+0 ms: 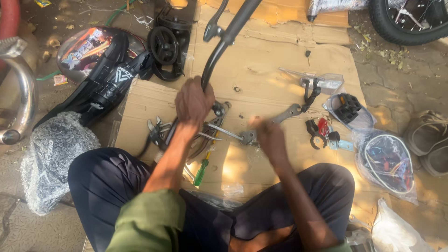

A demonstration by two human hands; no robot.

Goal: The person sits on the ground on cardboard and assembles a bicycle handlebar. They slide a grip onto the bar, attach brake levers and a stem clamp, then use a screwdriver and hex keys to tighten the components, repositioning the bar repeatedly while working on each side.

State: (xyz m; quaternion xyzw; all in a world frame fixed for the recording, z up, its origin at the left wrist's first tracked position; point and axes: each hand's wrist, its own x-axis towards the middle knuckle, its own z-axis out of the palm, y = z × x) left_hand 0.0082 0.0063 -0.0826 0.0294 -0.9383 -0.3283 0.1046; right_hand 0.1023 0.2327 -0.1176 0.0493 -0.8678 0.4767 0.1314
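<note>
Left hand: your left hand [193, 103] is closed tight around the curved black metal handlebar [223, 42], gripping it low on the tube where it bends down toward the stem.
Right hand: your right hand [268, 136] is curled around the handle of a flat silver steel spanner [273, 122]; motion blur hides how tightly the fingers wrap.
Handlebar: it rises from your left fist up and away toward the top of the view, with a black brake lever [213, 25] on it.
Spanner: its head sits at the clamp fittings just right of your left wrist.
Ground: flattened brown cardboard sheets [261, 65] lie under everything.
Nearby: a green-handled screwdriver [202, 171] lies beside your left forearm; black plastic pedals in a clear bag [347, 109] lie well to the right.
</note>
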